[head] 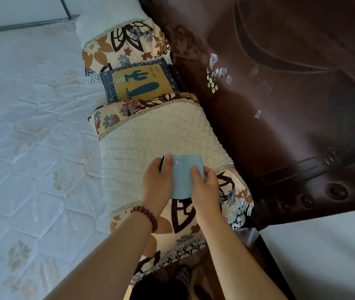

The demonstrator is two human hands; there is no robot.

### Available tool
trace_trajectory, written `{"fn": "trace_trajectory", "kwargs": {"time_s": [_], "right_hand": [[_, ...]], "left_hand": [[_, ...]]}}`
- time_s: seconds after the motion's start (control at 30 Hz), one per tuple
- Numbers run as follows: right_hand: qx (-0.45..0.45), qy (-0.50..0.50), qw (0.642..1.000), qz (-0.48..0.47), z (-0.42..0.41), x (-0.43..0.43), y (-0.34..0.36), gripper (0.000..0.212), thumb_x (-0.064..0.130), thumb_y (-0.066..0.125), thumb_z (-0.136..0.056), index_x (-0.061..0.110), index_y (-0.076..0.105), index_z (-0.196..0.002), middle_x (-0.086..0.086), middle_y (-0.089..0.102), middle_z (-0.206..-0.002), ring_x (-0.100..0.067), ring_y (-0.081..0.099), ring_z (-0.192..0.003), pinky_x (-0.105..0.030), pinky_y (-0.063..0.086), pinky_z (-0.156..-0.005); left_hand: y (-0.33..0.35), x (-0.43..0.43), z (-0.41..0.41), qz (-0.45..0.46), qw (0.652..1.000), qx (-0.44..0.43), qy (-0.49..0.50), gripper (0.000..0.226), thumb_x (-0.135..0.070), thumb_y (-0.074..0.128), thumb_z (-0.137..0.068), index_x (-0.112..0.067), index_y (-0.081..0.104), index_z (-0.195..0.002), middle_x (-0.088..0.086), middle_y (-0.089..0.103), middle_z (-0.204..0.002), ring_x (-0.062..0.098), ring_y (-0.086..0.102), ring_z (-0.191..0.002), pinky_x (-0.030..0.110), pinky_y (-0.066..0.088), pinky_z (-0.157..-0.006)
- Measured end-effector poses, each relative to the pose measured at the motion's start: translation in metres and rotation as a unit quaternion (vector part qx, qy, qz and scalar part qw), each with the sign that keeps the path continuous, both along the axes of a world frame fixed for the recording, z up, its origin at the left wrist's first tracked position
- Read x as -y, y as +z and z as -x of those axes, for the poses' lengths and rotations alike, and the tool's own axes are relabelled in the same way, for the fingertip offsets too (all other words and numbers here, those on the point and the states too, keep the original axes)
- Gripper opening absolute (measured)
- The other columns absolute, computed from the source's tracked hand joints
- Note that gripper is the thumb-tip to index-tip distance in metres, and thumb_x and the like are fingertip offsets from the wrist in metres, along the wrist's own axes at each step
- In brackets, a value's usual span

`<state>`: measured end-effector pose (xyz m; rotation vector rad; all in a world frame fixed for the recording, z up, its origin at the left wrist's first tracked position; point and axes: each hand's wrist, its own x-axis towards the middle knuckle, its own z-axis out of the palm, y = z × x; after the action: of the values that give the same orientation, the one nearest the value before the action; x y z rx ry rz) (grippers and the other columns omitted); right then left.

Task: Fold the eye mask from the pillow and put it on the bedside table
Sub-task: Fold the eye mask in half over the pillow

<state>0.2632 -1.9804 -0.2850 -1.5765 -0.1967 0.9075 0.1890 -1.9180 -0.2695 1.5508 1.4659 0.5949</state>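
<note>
A light blue eye mask (183, 176) with faint white marks lies doubled over on the cream quilted pillow (150, 135), just above the pillow's near patterned end. My left hand (157, 182) grips its left edge, thumb on top, where a dark strap or underside shows. My right hand (204, 185) pinches its right edge between thumb and fingers. A white surface (323, 252) at the lower right may be the bedside table; only its top shows.
A small cactus cushion (137, 83) and a second floral pillow (124, 44) lie further up the bed. The pale quilted mattress (31, 126) spreads to the left. A dark padded headboard (280, 105) with stickers stands on the right.
</note>
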Motion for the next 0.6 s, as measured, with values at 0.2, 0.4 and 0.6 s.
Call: {"fn": "trace_trajectory", "kwargs": {"time_s": [0.2,0.4,0.6], "right_hand": [[-0.053,0.018,0.997,-0.046,0.003,0.006,0.059,0.025,0.039,0.048,-0.095,0.024,0.066,-0.085,0.002,0.072,-0.08,-0.013,0.067,-0.072,-0.029,0.055,-0.062],[-0.215,0.018,0.971,-0.099,0.018,0.015,0.099,0.02,0.035,0.056,-0.091,0.019,0.068,-0.094,0.0,0.076,-0.074,-0.018,0.07,-0.073,-0.036,0.056,-0.069],[-0.222,0.039,0.968,-0.108,0.055,0.021,0.122,0.026,0.039,0.058,-0.089,0.018,0.066,-0.102,-0.006,0.074,-0.082,-0.021,0.071,-0.069,-0.035,0.058,-0.059]], "left_hand": [[0.056,0.007,0.011,0.008,0.999,0.049,-0.007,0.039,-0.044,0.036,-0.096,-0.021,0.049,-0.067,-0.005,0.051,-0.064,0.005,0.046,-0.054,0.005,0.033,-0.038],[0.092,0.018,0.034,0.024,0.995,0.101,0.016,0.036,-0.048,0.042,-0.093,-0.022,0.054,-0.07,-0.005,0.057,-0.07,0.012,0.054,-0.063,0.028,0.043,-0.057],[0.119,0.038,0.074,0.029,0.988,0.141,0.054,0.03,-0.049,0.042,-0.092,-0.028,0.058,-0.078,-0.01,0.061,-0.078,0.006,0.059,-0.072,0.022,0.047,-0.059]]}}
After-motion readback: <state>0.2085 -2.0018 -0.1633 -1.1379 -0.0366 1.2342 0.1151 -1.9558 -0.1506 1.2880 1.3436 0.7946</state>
